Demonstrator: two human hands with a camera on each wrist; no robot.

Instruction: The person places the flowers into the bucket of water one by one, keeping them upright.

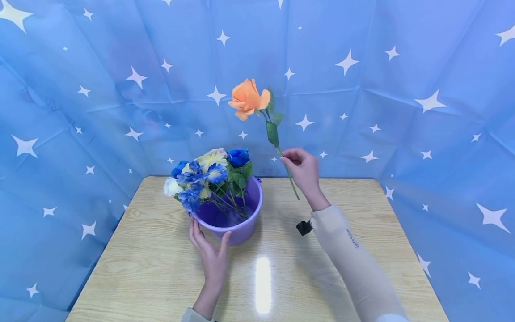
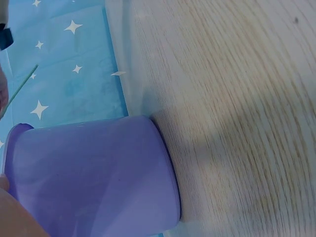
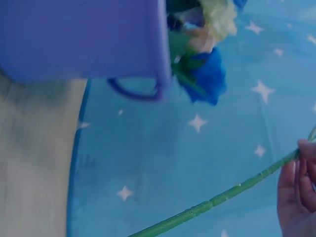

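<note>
An orange artificial rose (image 1: 248, 99) with green leaves is held up by my right hand (image 1: 301, 172), which pinches its green stem (image 3: 210, 203) between thumb and fingers. The stem's lower end hangs free, to the right of a purple bucket (image 1: 241, 232). In that bucket stand blue, pale yellow and white artificial flowers (image 1: 207, 172), their heads leaning over the left side. My left hand (image 1: 211, 261) rests against the bucket's near left side just below the rim, fingers extended and thumb spread. The left wrist view shows the bucket's smooth outer wall (image 2: 94, 177).
The bucket stands on a light wooden table (image 1: 141, 273). Blue cloth (image 1: 330, 98) with white stars hangs behind the table and along both sides. A small black device (image 1: 304, 227) sits at my right wrist. The bucket's purple handle (image 3: 133, 94) shows in the right wrist view.
</note>
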